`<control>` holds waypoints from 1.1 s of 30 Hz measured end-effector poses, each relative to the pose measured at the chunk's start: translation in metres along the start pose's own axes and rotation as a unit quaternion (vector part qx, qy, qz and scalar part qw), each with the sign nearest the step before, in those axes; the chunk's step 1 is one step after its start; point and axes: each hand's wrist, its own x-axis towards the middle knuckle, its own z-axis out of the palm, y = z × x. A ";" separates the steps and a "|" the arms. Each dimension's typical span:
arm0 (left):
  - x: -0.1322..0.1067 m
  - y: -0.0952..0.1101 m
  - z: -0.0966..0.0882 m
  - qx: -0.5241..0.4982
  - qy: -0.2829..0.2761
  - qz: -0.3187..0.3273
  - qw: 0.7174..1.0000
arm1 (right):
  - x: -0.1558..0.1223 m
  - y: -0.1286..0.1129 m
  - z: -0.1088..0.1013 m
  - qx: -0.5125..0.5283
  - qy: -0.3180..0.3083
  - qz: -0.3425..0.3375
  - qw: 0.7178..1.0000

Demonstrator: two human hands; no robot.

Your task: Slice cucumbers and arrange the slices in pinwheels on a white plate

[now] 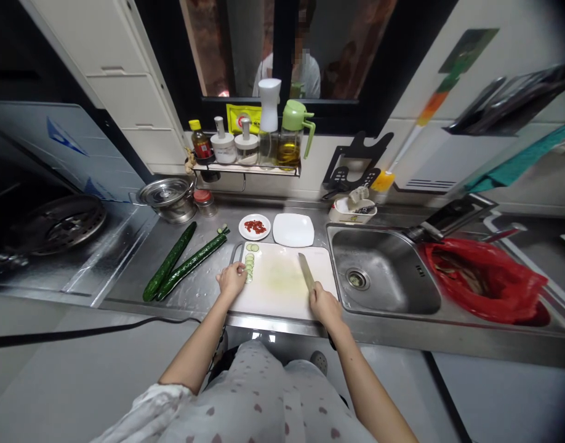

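A white cutting board (282, 286) lies on the steel counter in front of me. Several cucumber slices (250, 258) sit in a row along its left side. My left hand (231, 280) rests at the board's left edge, fingers curled onto the nearest slices. My right hand (323, 303) is closed round the handle of a knife (305, 271), whose blade lies over the board pointing away from me. Two whole cucumbers (183, 261) lie on the counter left of the board.
Behind the board stand a small plate of chopped red chili (255, 226) and a bare white plate (293, 229). A sink (379, 274) is at the right, a red bag (485, 277) beyond it. A steel pot (168, 198), a stove (56, 221) and a condiment shelf (245, 166) are behind.
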 end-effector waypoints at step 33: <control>0.082 0.053 0.021 0.141 0.020 0.066 0.988 | 0.007 0.003 0.007 0.005 0.005 -0.014 1.000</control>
